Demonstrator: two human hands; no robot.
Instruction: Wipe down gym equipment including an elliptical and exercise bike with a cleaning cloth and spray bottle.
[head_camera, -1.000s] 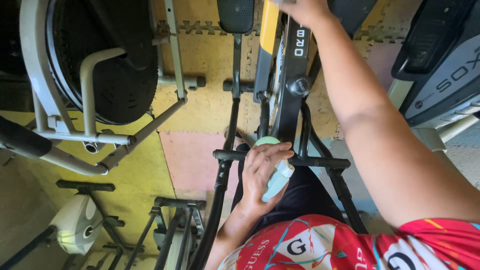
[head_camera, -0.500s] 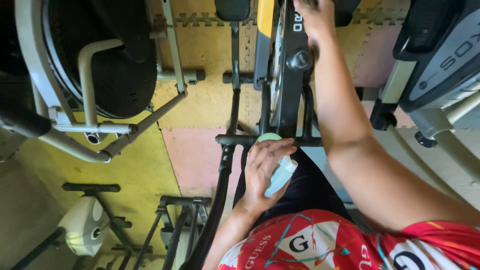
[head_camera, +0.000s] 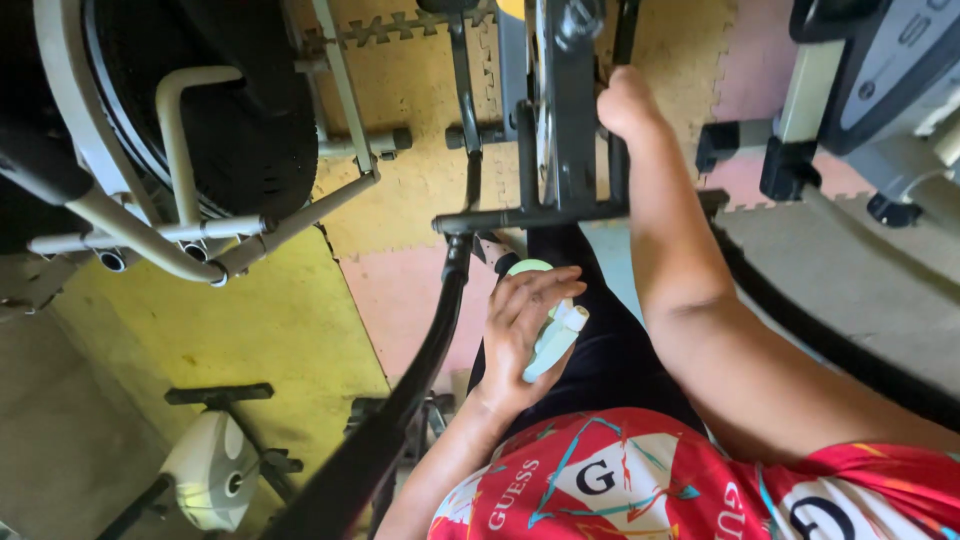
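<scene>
My left hand (head_camera: 520, 330) is curled around a pale green spray bottle (head_camera: 552, 340) held over my lap, its round cap end showing just above my fingers. My right hand (head_camera: 625, 100) reaches forward and grips an upright black bar of the exercise bike frame (head_camera: 565, 120) in front of me. I sit astride the bike, in dark trousers and a red patterned shirt.
Another exercise machine with a large black wheel and white tubes (head_camera: 190, 150) stands at the left. A grey machine (head_camera: 880, 90) is at the upper right. Yellow and pink foam floor mats (head_camera: 270, 330) lie below. A small white device (head_camera: 205, 470) sits at the lower left.
My right hand has slid down the bike frame toward me. The left hand still holds the bottle over my lap; the view has tilted forward.
</scene>
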